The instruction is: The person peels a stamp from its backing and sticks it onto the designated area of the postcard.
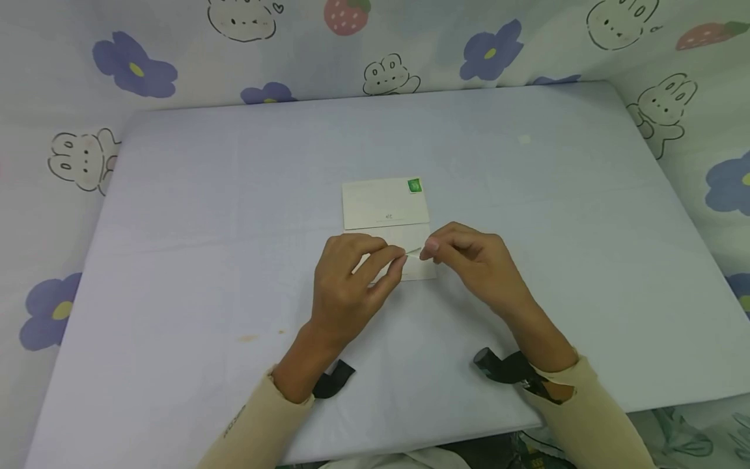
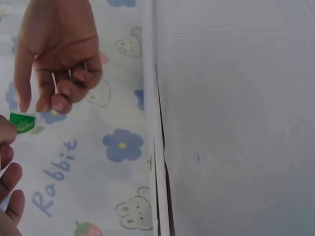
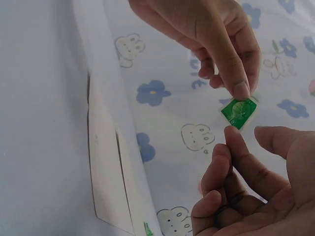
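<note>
In the right wrist view, a small green postage stamp (image 3: 239, 112) with a pale border is pinched between the thumb and a finger of my left hand (image 3: 214, 44). The index fingertip of my right hand (image 3: 256, 182) is at the stamp's lower corner, its thumb apart from the finger. From the head view, my left hand (image 1: 354, 280) and my right hand (image 1: 477, 260) meet above a white envelope (image 1: 404, 234). The stamp (image 1: 413, 252) shows there as a thin pale sliver. Beyond it lies another envelope (image 1: 375, 200) with a green stamp (image 1: 415, 185) in its upper right corner.
A white cloth covers the table (image 1: 193, 215). A pale scrap (image 1: 524, 139) lies at the far right, and a brownish stain (image 1: 247, 337) marks the near left. Curtains with rabbits and flowers surround the table. Black devices (image 1: 498, 366) are strapped to both wrists.
</note>
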A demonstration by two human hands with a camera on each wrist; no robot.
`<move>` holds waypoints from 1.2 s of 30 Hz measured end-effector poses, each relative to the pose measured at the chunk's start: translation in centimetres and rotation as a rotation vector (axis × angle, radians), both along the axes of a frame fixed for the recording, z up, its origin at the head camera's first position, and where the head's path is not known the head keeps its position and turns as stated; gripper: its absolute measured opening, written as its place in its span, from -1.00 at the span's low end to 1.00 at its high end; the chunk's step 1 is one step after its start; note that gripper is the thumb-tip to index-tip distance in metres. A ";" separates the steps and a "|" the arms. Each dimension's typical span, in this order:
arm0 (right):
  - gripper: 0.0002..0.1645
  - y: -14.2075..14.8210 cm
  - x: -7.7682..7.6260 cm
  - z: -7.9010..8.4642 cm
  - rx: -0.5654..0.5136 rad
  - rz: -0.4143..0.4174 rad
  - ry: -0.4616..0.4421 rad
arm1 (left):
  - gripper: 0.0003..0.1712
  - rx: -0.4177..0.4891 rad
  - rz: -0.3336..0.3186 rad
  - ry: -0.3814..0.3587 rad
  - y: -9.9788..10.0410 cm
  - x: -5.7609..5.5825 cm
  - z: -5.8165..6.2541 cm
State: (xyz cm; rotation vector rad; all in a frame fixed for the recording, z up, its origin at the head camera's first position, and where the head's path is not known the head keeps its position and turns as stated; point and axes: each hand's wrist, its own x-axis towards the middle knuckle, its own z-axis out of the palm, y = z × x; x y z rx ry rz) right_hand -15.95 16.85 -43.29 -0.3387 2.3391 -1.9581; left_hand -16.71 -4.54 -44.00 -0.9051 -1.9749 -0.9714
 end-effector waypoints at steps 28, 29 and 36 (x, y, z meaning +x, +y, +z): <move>-0.78 -0.8 -0.3 -0.7 -0.280 -0.020 -0.008 | -0.67 0.231 -0.204 -0.500 0.1 0.2 -0.3; -0.77 -0.8 -0.3 -0.6 -0.278 -0.026 0.000 | -0.69 0.253 -0.211 -0.540 0.0 0.1 -0.2; -0.83 -0.6 -0.1 -0.6 -0.253 -0.035 0.049 | -0.85 0.306 -0.280 -0.742 0.0 0.2 -0.1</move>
